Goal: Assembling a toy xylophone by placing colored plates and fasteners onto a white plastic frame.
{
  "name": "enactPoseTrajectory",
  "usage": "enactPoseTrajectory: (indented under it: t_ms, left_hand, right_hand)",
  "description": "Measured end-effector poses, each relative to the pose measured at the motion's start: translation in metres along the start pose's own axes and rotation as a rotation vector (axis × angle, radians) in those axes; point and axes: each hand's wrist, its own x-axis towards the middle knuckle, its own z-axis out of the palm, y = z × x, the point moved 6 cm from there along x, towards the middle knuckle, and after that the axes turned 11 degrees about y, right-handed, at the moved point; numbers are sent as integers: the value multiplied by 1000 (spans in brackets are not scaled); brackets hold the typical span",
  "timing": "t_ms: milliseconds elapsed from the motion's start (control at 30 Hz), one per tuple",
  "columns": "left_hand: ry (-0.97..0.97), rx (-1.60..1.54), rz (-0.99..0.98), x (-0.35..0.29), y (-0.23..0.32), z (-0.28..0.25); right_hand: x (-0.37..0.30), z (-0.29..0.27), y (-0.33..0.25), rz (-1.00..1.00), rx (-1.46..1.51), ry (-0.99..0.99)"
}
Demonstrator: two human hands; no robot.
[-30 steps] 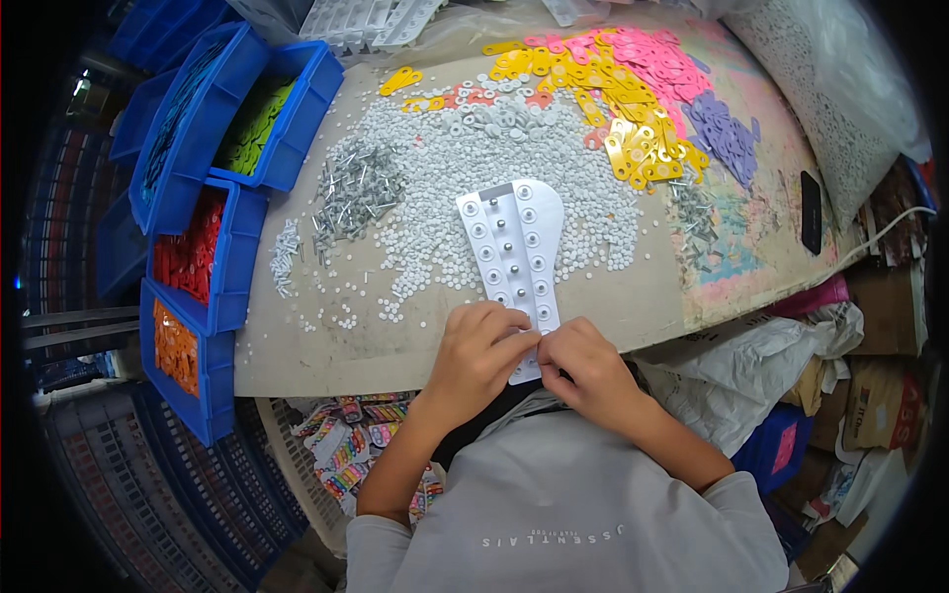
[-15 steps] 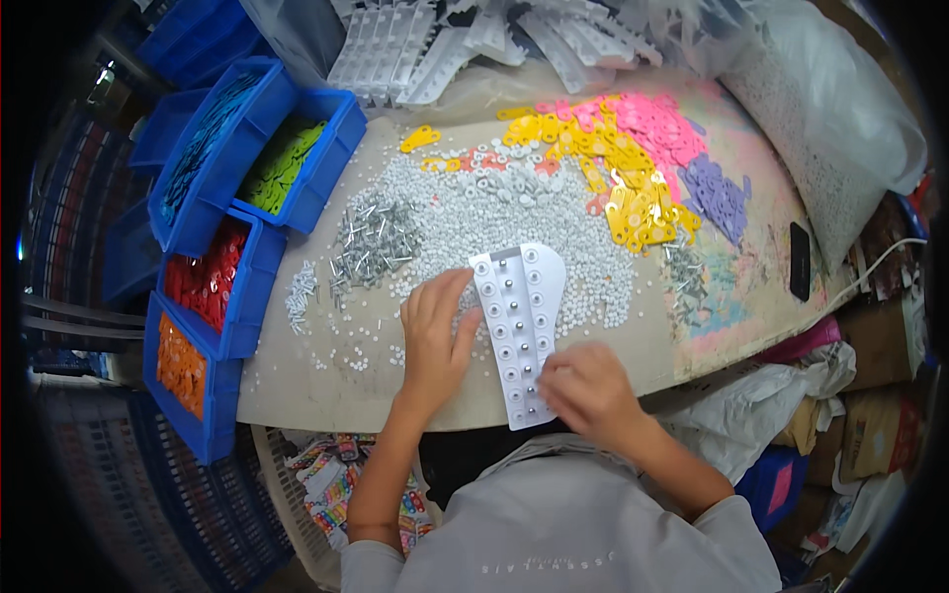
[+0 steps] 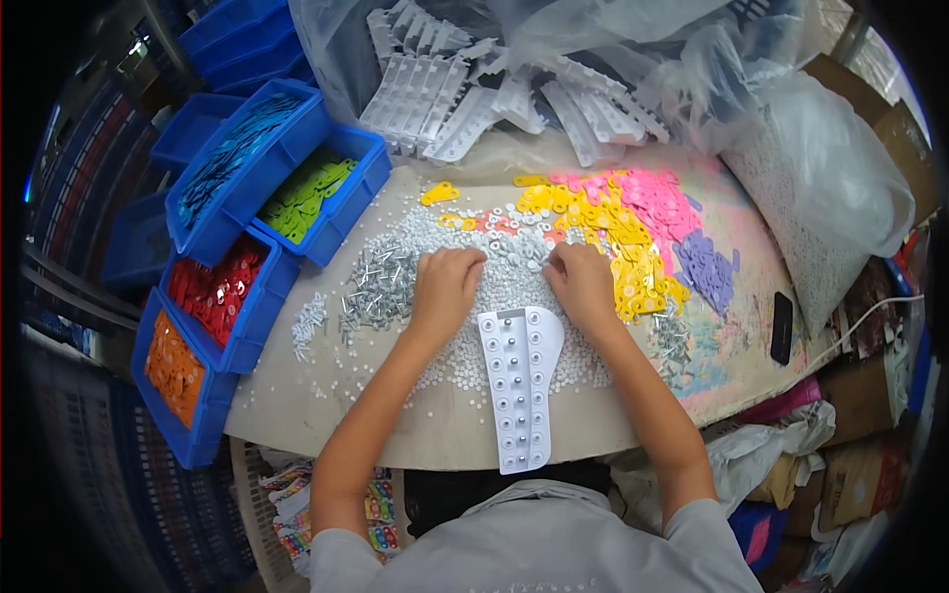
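Observation:
A white plastic tray point(image 3: 516, 395) lies before me at the table's front edge, with round seats down both sides and a row of metal pins along its middle. Beyond it spreads a heap of small white washer-like pieces point(image 3: 514, 272). Fingers of my left hand point(image 3: 447, 289) are pinched together at the left part of this heap. Opposite, my right hand point(image 3: 585, 287) is pinched likewise at the heap's right part. Whatever either hand holds is too small or hidden to make out. Silver metal pins point(image 3: 384, 282) are piled just left of my left hand.
Blue bins point(image 3: 237, 346) of coloured parts line the left side. Yellow pieces point(image 3: 633, 237), pink pieces point(image 3: 652, 208) and purple pieces point(image 3: 707, 267) lie far right. More white trays point(image 3: 425, 99) are stacked at the back. A black phone-like object point(image 3: 782, 328) and a full bag point(image 3: 811, 217) are right.
Both hands have left the white tray and reached forward onto the heap of white pieces. The whole view has shifted, so the table sits lower in the picture.

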Motion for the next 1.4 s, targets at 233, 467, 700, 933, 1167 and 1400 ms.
enactPoseTrajectory:
  t_ms: [233, 467, 700, 933, 1167, 1400]
  left_hand:
    - [56, 54, 15, 38, -34, 12]
    - [-123, 169, -24, 39, -42, 33]
    - [-58, 167, 63, 34, -44, 38]
    - [41, 172, 95, 27, -37, 28]
    - [-25, -114, -88, 7, -18, -4]
    - [-266, -335, -146, -44, 10, -12]
  right_hand:
    - [-4, 5, -3, -44, -16, 11]
    - [-8, 2, -2, -85, -30, 37]
    - [-13, 8, -7, -240, -144, 103]
    - [-17, 4, -15, -344, -210, 183]
    - [-24, -26, -9, 82, 202, 65]
    - [-52, -24, -28, 154, 445, -233]
